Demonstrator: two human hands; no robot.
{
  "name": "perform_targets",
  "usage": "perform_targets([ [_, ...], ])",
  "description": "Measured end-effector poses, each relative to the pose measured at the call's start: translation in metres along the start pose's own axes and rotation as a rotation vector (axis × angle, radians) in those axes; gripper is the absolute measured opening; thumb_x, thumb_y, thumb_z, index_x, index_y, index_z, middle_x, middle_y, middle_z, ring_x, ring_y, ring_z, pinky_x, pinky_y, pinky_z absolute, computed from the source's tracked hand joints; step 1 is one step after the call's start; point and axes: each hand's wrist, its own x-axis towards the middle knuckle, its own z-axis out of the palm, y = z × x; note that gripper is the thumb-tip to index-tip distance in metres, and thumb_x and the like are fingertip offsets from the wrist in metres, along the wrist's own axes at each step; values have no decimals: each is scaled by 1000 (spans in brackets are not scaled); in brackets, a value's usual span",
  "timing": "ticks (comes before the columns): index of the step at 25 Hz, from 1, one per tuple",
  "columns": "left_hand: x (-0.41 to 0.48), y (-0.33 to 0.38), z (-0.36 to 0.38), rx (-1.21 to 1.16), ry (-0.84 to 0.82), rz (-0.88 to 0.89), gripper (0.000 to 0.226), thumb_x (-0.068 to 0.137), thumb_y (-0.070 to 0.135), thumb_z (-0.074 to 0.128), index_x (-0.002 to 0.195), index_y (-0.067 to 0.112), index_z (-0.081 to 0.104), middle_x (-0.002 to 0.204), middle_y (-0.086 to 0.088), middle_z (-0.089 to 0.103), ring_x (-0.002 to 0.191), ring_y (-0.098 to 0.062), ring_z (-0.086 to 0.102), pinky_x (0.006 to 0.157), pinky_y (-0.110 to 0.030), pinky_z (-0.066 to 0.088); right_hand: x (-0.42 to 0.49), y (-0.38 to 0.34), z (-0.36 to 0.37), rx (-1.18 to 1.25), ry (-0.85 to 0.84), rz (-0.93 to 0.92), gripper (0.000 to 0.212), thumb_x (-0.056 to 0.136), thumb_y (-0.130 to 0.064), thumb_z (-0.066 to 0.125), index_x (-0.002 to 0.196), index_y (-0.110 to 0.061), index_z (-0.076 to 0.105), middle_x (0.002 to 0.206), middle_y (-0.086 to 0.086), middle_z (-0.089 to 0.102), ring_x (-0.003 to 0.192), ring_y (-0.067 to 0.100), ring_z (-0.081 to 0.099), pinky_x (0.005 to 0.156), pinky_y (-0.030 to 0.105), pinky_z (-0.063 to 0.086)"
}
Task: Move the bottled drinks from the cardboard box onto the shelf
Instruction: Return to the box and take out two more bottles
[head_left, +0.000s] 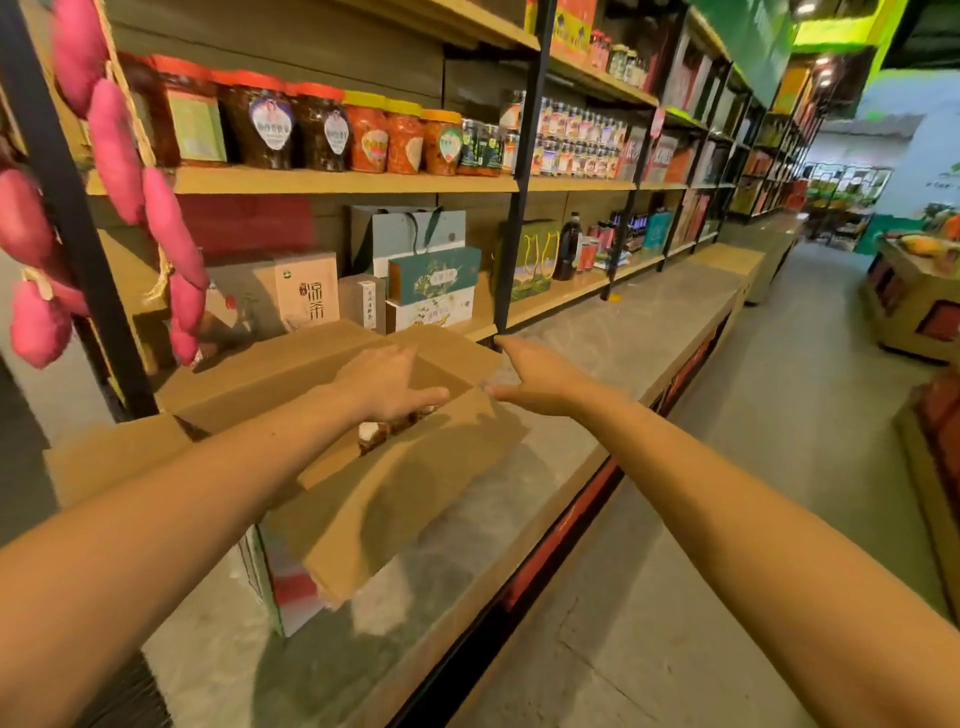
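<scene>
**A:** Where are the bottled drinks (371, 434)?

**B:** Inside the cardboard box (395, 499), caps up it seems, directly beneath the left hand (387, 384). Its fingers are loosely extended and hold nothing.

**A:** And the right hand (540, 376)?

**B:** Just past the box's right flap, flat open and empty. The left is nearer. The shelf (561, 296) lies beyond the box.

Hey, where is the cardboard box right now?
In the head view, the cardboard box sits left of centre on the grey ledge, flaps open, in front of the beige carton, under the left hand.
</scene>
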Motion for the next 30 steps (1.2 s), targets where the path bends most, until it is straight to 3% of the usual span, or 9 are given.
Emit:
perform_targets([
  [6, 61, -40, 21, -52, 17, -121, 68, 86, 51, 56, 142, 19, 32, 143, -7, 45, 127, -27, 45, 105, -39, 37, 127, 17, 47, 66, -139, -149, 51, 90, -38, 59, 136, -25, 42, 136, 3, 50, 123, 22, 48, 106, 43, 40],
  [9, 77, -64, 44, -44, -18, -258, 72, 88, 48, 56, 145, 14, 27, 148, -9, 38, 133, -27, 38, 108, -36, 33, 173, 13, 77, 99, -223, -252, 49, 91, -39, 55, 135, -23, 41, 127, -6, 49, 117, 17, 47, 102, 30, 38],
  [12, 90, -85, 75, -56, -35, -365, 77, 89, 50, 52, 149, 14, 19, 155, -8, 27, 141, -25, 27, 114, -35, 24, 208, 17, 113, 203, -349, -431, 69, 92, -31, 58, 149, -16, 22, 152, 5, 33, 138, 22, 33, 110, 30, 28],
  [17, 98, -102, 116, -156, -94, -515, 78, 90, 47, 51, 150, 14, 14, 156, -9, 22, 144, -22, 20, 115, -30, 17, 264, 35, 163, 298, -603, -623, 76, 90, -28, 61, 150, -17, 16, 155, 3, 27, 143, 17, 26, 115, 28, 24],
  [22, 96, -108, 150, -326, -167, -620, 82, 88, 43, 58, 150, 15, 13, 156, -5, 22, 143, -18, 21, 113, -25, 19, 286, 39, 200, 419, -805, -579, 88, 88, -30, 63, 151, -22, 2, 158, 4, 18, 145, 17, 18, 118, 36, 22],
  [26, 103, -121, 168, -467, -204, -672, 85, 85, 37, 65, 150, 13, 17, 156, -2, 23, 143, -16, 23, 114, -25, 19, 308, 32, 220, 416, -953, -482, 86, 85, -24, 68, 150, -17, 10, 154, 5, 28, 141, 20, 29, 114, 31, 27],
  [30, 110, -137, 193, -624, -161, -770, 75, 80, 30, 72, 142, 13, 35, 143, 0, 44, 130, -15, 41, 105, -23, 32, 312, 32, 242, 344, -980, -391, 77, 85, -16, 67, 147, -17, 23, 151, 3, 32, 138, 21, 33, 107, 27, 31],
])
